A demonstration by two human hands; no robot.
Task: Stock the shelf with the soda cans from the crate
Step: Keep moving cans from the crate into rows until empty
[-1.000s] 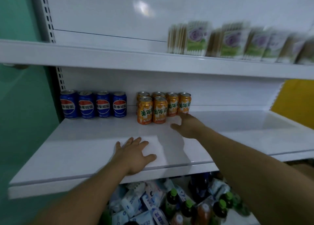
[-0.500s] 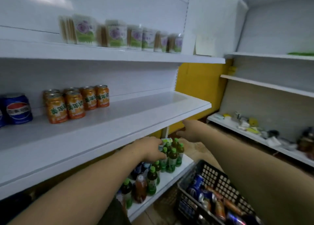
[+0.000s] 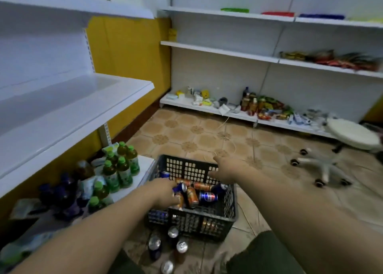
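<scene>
At lower centre, soda cans (image 3: pixel 192 197) lie jumbled in the black crate (image 3: pixel 207 217). The left hand (image 3: pixel 164 193) is among them, its hold unclear, and the right hand (image 3: pixel 224 173) hovers above, fingers (image 3: pixel 218 161) spread. The cans look stiff and slick, likely weighty: wrap each round its middle.

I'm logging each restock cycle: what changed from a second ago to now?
Both hands left the middle shelf and came down to the crate. The left hand now reaches in among the soda cans; whether it grips one is hidden. The right hand hovers open over the crate's far wall. The crate and the green-capped bottles beside it stayed put.
</scene>
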